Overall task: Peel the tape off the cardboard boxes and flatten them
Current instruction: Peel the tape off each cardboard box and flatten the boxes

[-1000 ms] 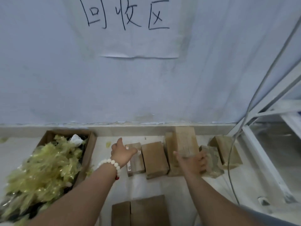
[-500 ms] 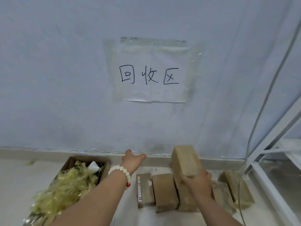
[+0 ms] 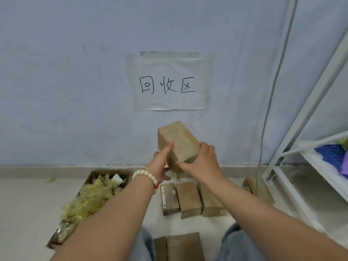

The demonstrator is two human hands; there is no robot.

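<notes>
While the left hand (image 3: 160, 166) and right hand (image 3: 201, 162) together grip one cardboard box (image 3: 178, 140), three more boxes (image 3: 189, 199) lie side by side on the floor (image 3: 28, 204) below them.

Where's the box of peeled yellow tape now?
Head view, lower left: the tape-filled box sits on the floor by the wall, left of the row of cardboard boxes.

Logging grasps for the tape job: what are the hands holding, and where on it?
A box: the left hand grips its left side, the right hand its near right end.
</notes>
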